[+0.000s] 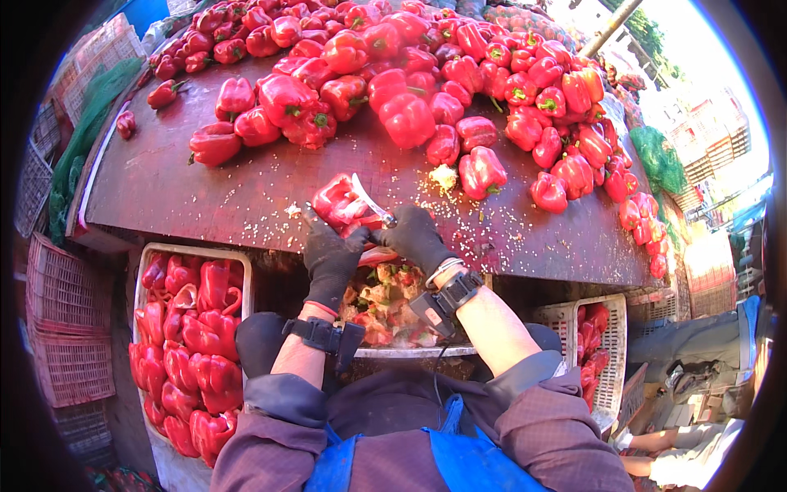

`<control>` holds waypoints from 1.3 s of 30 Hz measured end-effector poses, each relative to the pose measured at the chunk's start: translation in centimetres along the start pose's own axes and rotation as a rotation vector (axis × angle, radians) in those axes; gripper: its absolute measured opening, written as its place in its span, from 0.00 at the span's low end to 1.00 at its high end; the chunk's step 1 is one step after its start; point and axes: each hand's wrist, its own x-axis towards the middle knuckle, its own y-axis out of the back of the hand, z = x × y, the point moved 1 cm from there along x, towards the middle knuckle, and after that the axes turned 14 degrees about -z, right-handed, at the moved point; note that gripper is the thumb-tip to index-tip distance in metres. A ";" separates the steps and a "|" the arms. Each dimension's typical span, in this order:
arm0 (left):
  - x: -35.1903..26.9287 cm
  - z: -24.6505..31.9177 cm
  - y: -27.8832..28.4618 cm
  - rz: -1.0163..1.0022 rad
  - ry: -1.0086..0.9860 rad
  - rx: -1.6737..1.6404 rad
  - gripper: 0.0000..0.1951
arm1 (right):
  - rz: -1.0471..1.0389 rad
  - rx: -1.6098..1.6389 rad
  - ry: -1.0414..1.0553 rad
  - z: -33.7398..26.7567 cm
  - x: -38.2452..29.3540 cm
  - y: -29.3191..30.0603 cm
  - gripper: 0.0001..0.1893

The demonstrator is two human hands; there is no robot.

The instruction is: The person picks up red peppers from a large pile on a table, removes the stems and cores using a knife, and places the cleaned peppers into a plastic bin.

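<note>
Over the near edge of the red-stained table (pixel 197 184), my left hand (pixel 332 255) in a black glove grips a cut-open red bell pepper (pixel 337 200), its hollow inside showing. In my right hand (pixel 415 237), also gloved, is a small knife with a curved pale blade (pixel 369 200); the blade lies against the pepper's side. My right fingers hide most of the handle. Below both hands a container holds pepper cores and scraps (pixel 384 301). Pale seeds are strewn on the table around the hands, and a cut-out core (pixel 443 176) lies to their right.
Whole red peppers (pixel 406 117) are heaped across the table's far side. At left stands a crate (pixel 246 270) full of opened peppers; at right, another crate (pixel 612 369) holds some. Stacked crates (pixel 67 320) and green netting (pixel 92 123) flank the table. Other people's legs (pixel 682 344) appear at lower right.
</note>
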 end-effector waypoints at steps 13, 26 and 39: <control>1.8 -3.1 -2.8 0.068 -0.590 0.330 0.25 | -0.016 0.365 0.136 3.9 -0.9 -0.7 0.17; 1.5 -1.3 -2.1 -0.168 -0.275 0.426 0.20 | 0.016 0.647 0.107 3.5 -3.7 -3.1 0.17; 1.5 -1.3 -0.3 -0.295 -0.295 0.172 0.17 | -0.388 0.844 0.049 2.9 -10.6 -1.1 0.14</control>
